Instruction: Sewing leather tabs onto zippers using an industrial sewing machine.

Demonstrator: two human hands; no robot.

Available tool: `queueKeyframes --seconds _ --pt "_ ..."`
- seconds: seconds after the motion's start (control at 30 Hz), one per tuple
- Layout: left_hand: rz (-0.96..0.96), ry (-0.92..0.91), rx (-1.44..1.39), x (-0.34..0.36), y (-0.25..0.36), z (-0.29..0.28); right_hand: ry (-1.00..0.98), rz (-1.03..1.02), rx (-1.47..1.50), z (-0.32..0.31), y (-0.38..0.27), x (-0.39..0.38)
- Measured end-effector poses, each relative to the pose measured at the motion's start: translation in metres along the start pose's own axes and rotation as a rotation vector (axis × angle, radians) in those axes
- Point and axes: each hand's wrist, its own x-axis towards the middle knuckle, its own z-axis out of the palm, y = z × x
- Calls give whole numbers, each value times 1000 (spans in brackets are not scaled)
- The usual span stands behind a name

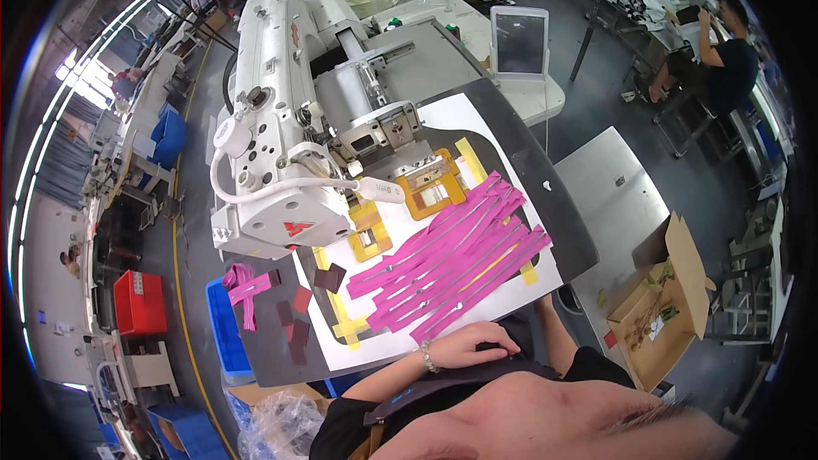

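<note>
My left hand [470,346], with a beaded bracelet at the wrist, rests in front of the table edge on my dark apron. Its thumb and fingers are apart and loosely bent, with dark cloth showing between them. Of my right arm only the forearm [555,336] shows; the hand is hidden at the table edge. Magenta zippers [452,255] lie side by side on a white sheet [498,138] with yellow tape strips. Behind them stands a white sewing machine [285,140] with orange-yellow clamp plates [430,187] beneath its head. Neither hand touches the zippers.
Dark red patches [328,278] and a small bundle of magenta zippers [249,290] lie at the table's left. A blue bin [223,332] stands below. To the right are a metal side table [609,187], an open cardboard box [656,324] and a screen [520,43]; a co-worker [724,60] sits beyond.
</note>
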Motion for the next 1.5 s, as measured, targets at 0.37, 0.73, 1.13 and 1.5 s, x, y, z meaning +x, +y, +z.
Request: queueKeyframes --seconds 0.37,0.73,1.13,1.5 --pt "8 66 116 -5 3 -3 199 -71 575 -113 -57 -5" --pt "4 13 163 -5 18 -10 -235 -144 183 -250 -197 -59" --pt "-6 36 198 -2 24 -8 -312 -660 502 -356 -286 -65" --pt "-90 172 185 25 33 -22 -992 -820 606 -339 -453 -24"
